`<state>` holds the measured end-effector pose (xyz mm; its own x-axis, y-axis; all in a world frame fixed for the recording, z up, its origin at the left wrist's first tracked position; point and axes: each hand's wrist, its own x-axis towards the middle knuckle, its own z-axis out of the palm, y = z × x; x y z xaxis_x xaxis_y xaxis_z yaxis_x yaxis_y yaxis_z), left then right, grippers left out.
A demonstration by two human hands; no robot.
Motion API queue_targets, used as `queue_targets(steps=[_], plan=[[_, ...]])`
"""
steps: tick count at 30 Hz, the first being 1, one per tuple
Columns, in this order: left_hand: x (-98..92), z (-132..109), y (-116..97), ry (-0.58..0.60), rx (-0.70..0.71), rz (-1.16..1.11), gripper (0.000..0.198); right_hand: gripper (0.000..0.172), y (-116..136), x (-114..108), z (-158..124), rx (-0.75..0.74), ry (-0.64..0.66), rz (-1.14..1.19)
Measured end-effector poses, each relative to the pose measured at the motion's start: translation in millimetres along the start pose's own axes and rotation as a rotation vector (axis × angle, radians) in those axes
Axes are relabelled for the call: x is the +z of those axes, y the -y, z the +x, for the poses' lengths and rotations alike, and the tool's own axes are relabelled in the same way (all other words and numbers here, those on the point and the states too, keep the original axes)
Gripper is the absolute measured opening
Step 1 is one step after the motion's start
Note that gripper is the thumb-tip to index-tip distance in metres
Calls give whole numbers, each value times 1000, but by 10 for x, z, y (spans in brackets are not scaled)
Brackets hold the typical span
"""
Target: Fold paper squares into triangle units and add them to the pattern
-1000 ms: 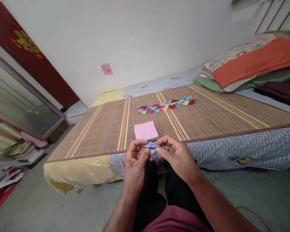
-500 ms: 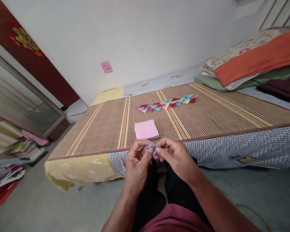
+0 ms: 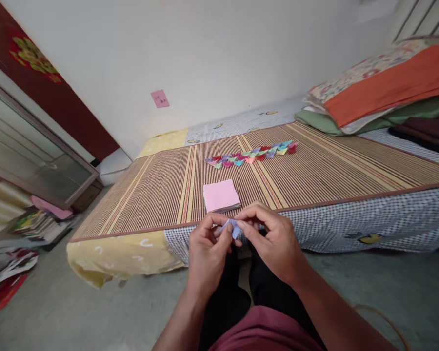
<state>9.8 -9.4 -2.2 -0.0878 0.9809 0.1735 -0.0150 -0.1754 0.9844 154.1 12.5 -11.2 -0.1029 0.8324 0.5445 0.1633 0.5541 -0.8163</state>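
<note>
Both hands meet over my knees at the bed's near edge, pinching a small folded lilac paper piece [image 3: 234,227]. My left hand [image 3: 208,252] grips it from the left with thumb and fingers closed. My right hand [image 3: 272,240] pinches its right side. Most of the paper is hidden between the fingertips. Just beyond the hands a stack of pink square paper [image 3: 220,195] lies on the striped bamboo mat [image 3: 314,170]. Farther back a row of several small folded paper pieces in mixed colours [image 3: 251,155] lies across the mat.
Folded quilts and pillows [image 3: 384,87] are piled at the bed's right end. A glass-fronted cabinet [image 3: 25,151] and a heap of books and papers [image 3: 25,229] stand on the floor at left. A pink note [image 3: 160,98] sticks on the white wall.
The lilac piece, spread flat and wide between the fingers a second ago, is now squeezed narrower between the fingertips. Both hands have drawn closer together and sunk slightly.
</note>
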Motion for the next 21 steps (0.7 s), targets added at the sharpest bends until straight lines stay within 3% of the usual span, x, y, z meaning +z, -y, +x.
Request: queue_targets(steps=[9,21], plan=[[-29,-43,60,18,209,279,15,18,82,12,18,-51,4,-35],[-3,-80,91,11,217,277,11,16,75,-12,35,-66,-40,-74]])
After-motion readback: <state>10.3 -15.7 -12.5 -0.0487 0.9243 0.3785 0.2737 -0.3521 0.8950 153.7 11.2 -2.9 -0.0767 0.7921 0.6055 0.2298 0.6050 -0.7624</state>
